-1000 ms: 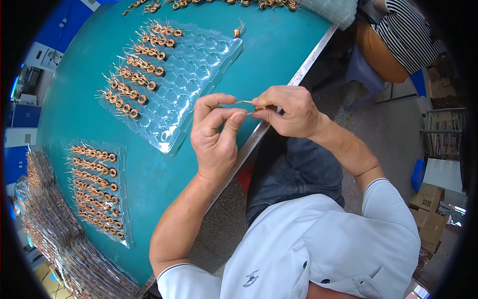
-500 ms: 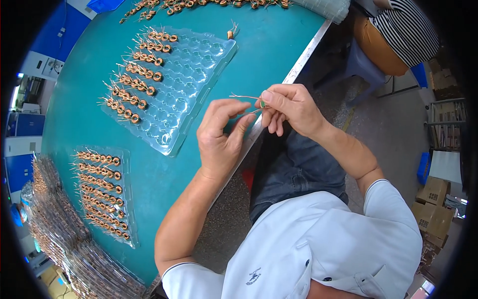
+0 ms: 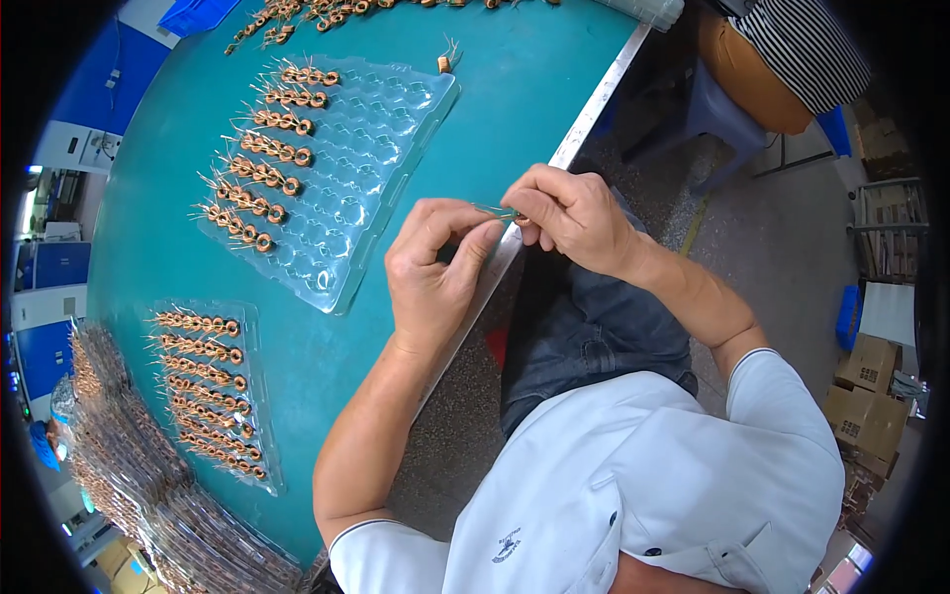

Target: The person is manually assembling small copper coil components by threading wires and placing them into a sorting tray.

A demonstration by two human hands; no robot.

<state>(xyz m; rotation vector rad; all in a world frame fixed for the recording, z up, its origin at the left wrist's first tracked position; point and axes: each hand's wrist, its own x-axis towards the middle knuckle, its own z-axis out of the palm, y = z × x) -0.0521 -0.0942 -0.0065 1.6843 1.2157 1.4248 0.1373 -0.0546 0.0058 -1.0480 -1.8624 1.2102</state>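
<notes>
Over the table's metal edge, my right hand (image 3: 582, 220) pinches a small copper-wound ring coil (image 3: 521, 220) between thumb and fingers. Only part of the coil shows past the fingertips, with a bit of green on it. Its thin wire leads (image 3: 494, 210) point left toward my left hand (image 3: 435, 262), whose thumb and forefinger close in on them. To the left of my hands lies a clear plastic tray (image 3: 348, 223) with round pockets. Rows of similar ring coils (image 3: 267, 173) fill its left side, their leads sticking out leftward.
One loose coil (image 3: 444, 63) stands beyond the tray's far corner. More coils (image 3: 336, 14) lie heaped at the far edge. A smaller filled tray (image 3: 265, 396) and stacked trays (image 3: 168, 475) are at the left. A seated person (image 3: 762, 74) is at the far right.
The coil's leads have swung lower and now lie between my two hands. My left thumb and forefinger have come up to them. The view has shifted slightly.
</notes>
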